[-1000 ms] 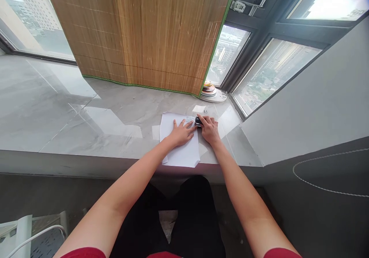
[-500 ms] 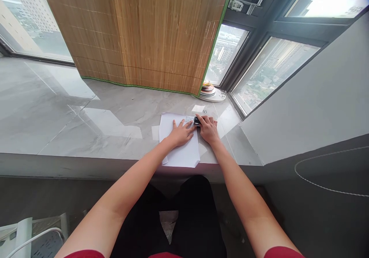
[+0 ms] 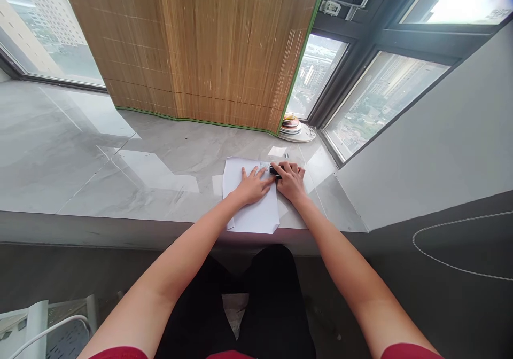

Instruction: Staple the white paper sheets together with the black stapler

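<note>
White sheets of paper [image 3: 256, 215] lie on the grey ledge, their near edge close to the ledge's front. My left hand [image 3: 253, 187] rests flat on the sheets with its fingers spread. My right hand [image 3: 292, 180] is closed over a small black stapler [image 3: 274, 170] at the upper right edge of the paper, its fingers covering most of it. Some small print shows on the paper near the stapler. Just beyond my right hand lies a small silvery piece [image 3: 286, 155], too small to make out.
A bamboo blind [image 3: 208, 49] with green edging hangs down to the ledge [image 3: 160, 145]. Stacked plates [image 3: 294, 129] stand in the window corner. A white wall [image 3: 420, 134] closes off the right side, where a beaded cord [image 3: 425, 252] hangs. A white chair-like item [image 3: 36, 321] stands lower left.
My right hand has settled slightly lower and flatter over the stapler. The left hand stays on the paper. The whole view has shifted a little.
</note>
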The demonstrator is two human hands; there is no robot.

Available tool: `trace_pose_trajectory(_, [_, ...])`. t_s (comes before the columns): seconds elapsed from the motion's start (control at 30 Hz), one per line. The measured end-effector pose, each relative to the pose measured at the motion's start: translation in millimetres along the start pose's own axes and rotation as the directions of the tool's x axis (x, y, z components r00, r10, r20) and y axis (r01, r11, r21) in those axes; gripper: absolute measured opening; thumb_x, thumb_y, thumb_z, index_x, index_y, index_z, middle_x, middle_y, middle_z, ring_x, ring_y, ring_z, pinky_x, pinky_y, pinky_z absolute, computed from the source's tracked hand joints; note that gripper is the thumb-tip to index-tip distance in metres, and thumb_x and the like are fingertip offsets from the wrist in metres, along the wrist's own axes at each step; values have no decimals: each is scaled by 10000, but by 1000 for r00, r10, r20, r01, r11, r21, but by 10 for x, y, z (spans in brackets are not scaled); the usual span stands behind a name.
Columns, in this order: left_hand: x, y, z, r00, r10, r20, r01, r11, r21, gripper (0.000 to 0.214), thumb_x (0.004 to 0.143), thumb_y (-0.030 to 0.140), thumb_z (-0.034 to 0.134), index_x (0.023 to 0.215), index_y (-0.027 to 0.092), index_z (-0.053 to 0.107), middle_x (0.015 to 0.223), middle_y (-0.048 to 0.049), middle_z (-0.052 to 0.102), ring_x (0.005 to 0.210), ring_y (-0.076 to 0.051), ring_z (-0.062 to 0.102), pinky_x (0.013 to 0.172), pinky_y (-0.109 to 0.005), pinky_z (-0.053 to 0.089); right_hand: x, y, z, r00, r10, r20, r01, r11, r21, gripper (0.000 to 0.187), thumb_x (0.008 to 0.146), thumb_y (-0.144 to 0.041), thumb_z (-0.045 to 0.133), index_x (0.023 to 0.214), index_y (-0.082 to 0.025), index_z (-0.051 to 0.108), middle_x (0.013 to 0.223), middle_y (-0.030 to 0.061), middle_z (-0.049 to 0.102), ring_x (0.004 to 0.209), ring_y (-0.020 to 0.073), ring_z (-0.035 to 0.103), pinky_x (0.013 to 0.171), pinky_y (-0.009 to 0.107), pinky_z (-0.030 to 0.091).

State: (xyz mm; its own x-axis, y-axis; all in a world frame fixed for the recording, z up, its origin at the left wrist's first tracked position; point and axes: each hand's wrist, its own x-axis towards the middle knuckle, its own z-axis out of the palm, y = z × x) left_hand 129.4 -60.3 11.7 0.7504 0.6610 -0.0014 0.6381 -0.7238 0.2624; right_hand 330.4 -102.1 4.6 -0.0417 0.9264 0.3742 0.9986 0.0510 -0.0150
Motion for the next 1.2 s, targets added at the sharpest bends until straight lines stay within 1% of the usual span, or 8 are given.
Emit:
trace_pose_trajectory(0.23, [-6, -40, 37, 1000, -5, -17, 5, 1000, 10, 550, 1162, 477, 397, 1705, 461, 480, 1866, -119, 259, 1718, -459, 223, 1261, -893, 147, 19, 15, 37, 994, 104, -27, -102, 993, 63, 710, 946, -98, 490, 1614, -314, 597, 1446, 138, 667, 1318, 355, 504, 1133, 552, 363])
trace_pose_trajectory(0.4, [-7, 10, 15, 1000, -19, -9, 19, 1000, 4, 544, 1160, 465, 421, 1699, 445, 496, 1852, -123, 296, 1716, -452, 234, 1264, -892, 142, 39, 157, 116, 887, 449, -107, -414, 877, 242, 693, 953, -125, 468, 1620, -272, 584, 1397, 170, 658, 1272, 381, 541, 1038, 534, 471])
trace_pose_trajectory(0.57, [-93, -62, -205, 977, -56, -206, 36, 994, -102, 512, 1159, 432, 441, 1640, 334, 587, 1798, -108, 415, 1683, -359, 342, 1341, -772, 201, 50, 229, 111, 839, 532, -117, -461, 808, 368, 532, 912, -186, 581, 1432, -167, 692, 1337, 203, 699, 1196, 383, 612, 1035, 508, 520])
trace_pose_trajectory(0.7, [-495, -607, -434, 881, -252, -400, 215, 967, -137, 495, 1101, 224, 430, 1527, 209, 682, 1672, -143, 563, 1502, -266, 566, 1326, -472, 402, 24, 126, -21, 848, 495, -191, -377, 815, 440, 405, 896, -189, 613, 1289, -179, 708, 1284, 184, 722, 1204, 366, 642, 1040, 493, 529])
trace_pose_trajectory(0.83, [-997, -1195, -431, 708, -630, -320, 640, 764, -88, 534, 1083, 258, 429, 1562, 173, 648, 1694, -224, 512, 1627, -409, 395, 1322, -722, 297, -15, -357, -137, 920, 359, -159, -208, 789, 578, 306, 884, -230, 694, 1190, -229, 693, 1208, 129, 752, 1113, 328, 684, 972, 439, 541])
trace_pose_trajectory(1.03, [-1148, -1310, -307, 694, -657, -293, 675, 736, -51, 588, 1102, 311, 355, 1639, 184, 558, 1733, -224, 452, 1655, -402, 325, 1313, -796, 223, -28, -1247, -47, 983, 185, 20, -163, 806, 568, 234, 899, -184, 708, 1124, -242, 679, 1122, 96, 730, 1031, 286, 684, 873, 383, 529])
trace_pose_trajectory(1.1, [-1129, -1274, -314, 696, -652, -301, 671, 740, -51, 583, 1098, 304, 355, 1625, 180, 570, 1719, -230, 463, 1644, -397, 337, 1315, -788, 226, -4, -1284, -25, 988, 150, 23, -136, 809, 572, 292, 908, -214, 722, 1196, -239, 684, 1152, 101, 733, 1054, 285, 682, 884, 382, 531])
trace_pose_trajectory(1.2, [-1135, -1257, -331, 700, -646, -305, 664, 746, -56, 578, 1098, 304, 359, 1620, 175, 571, 1716, -230, 465, 1640, -392, 335, 1317, -779, 228, 8, -987, -71, 995, 100, 13, -88, 792, 605, 369, 944, -382, 760, 1274, -228, 700, 1161, 90, 760, 1030, 256, 697, 920, 368, 530])
